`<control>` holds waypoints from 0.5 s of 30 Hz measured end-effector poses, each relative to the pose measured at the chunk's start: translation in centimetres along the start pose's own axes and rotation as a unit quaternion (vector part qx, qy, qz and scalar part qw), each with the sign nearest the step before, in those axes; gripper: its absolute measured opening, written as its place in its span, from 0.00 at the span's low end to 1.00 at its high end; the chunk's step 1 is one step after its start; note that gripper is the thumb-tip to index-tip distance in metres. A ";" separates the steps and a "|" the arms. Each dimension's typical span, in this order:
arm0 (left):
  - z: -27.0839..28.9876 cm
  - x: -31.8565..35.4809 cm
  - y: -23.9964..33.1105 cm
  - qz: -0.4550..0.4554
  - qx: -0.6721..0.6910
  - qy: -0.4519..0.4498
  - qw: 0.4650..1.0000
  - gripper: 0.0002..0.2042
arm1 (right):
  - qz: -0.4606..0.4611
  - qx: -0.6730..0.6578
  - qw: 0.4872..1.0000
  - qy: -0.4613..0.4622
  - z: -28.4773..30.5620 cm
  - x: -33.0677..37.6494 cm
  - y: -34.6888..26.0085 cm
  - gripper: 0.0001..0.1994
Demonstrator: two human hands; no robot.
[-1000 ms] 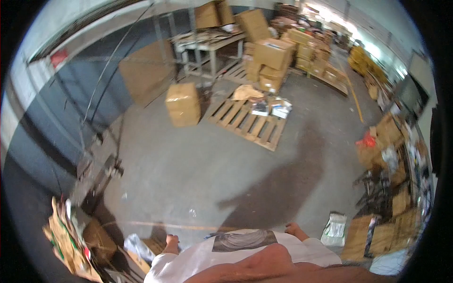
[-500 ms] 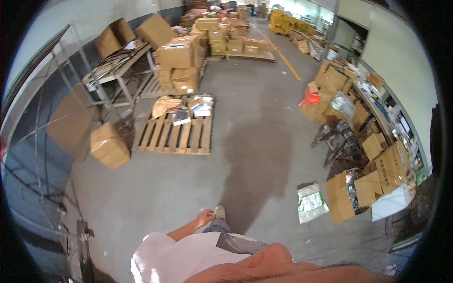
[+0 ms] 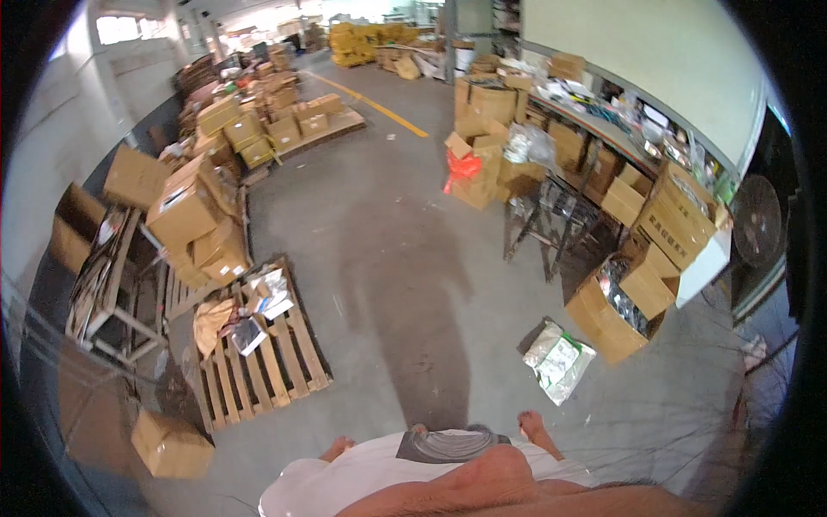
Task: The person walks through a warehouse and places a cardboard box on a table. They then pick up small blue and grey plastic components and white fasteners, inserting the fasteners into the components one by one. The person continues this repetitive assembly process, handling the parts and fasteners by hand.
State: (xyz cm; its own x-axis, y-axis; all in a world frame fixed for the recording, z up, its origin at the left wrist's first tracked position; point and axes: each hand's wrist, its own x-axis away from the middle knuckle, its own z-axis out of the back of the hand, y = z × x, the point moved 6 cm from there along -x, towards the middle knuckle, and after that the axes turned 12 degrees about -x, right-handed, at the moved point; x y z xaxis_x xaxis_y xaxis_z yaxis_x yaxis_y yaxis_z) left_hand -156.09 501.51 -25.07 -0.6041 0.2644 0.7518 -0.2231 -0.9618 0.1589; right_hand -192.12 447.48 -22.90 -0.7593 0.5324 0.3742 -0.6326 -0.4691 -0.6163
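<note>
- The left hand [image 3: 338, 447] hangs low beside the person's shirt [image 3: 345, 478], small and partly cut off by it; whether its fingers are curled or loose, I cannot tell.
- The right hand [image 3: 531, 426] is held out on the other side of the shirt, over the grey floor [image 3: 482, 345]; its fingers are too small and blurred for me to tell whether they are clenched or released.
- The bag [image 3: 560, 362], white with green marks, lies flat on the floor ahead of the right hand, near it but apart.
- The pallet [image 3: 308, 349], of wooden slats, lies ahead and to the left of the left hand, well apart from it.
- On the pallet's far part rest a brown wrap [image 3: 213, 326] and white packets [image 3: 274, 295].
- A closed box [image 3: 175, 444] stands on the floor at the lower left.
- Just beyond the bag, to its right, an open carton [image 3: 599, 323] holds dark stuff.
- Behind that carton stand a dark frame [image 3: 556, 220] and a cluttered bench [image 3: 594, 129].
- Stacked cartons [image 3: 185, 211] rise behind the pallet, next to a table [image 3: 129, 323].
- A person's shadow [image 3: 405, 267] stretches along the floor between pallet and bag.
</note>
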 end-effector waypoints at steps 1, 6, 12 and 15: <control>3.9 -2.3 1.1 -0.006 -0.004 0.015 1.000 0.14 | -0.091 -0.260 0.960 0.058 1.5 -1.8 -3.7 0.09; 19.0 -16.2 15.2 -0.030 0.241 0.077 0.967 0.17 | -0.107 -0.195 0.972 0.083 5.6 -7.9 -7.1 0.10; 26.7 -23.3 36.5 -0.112 0.271 0.006 0.956 0.23 | -0.264 0.000 0.961 -0.076 4.9 -13.5 4.9 0.11; 28.4 -28.1 39.6 -0.158 0.063 -0.009 0.985 0.25 | -0.257 0.063 0.956 -0.124 7.7 -19.9 6.6 0.11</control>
State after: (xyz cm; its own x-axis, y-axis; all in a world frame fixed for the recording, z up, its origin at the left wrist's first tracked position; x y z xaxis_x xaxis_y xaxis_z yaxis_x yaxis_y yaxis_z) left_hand -126.21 453.97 -21.69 -0.5054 0.5520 0.6632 -0.3011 -0.8331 0.4639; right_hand -182.37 428.34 -29.09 -0.3461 0.5384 0.7683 -0.9335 -0.2794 -0.2247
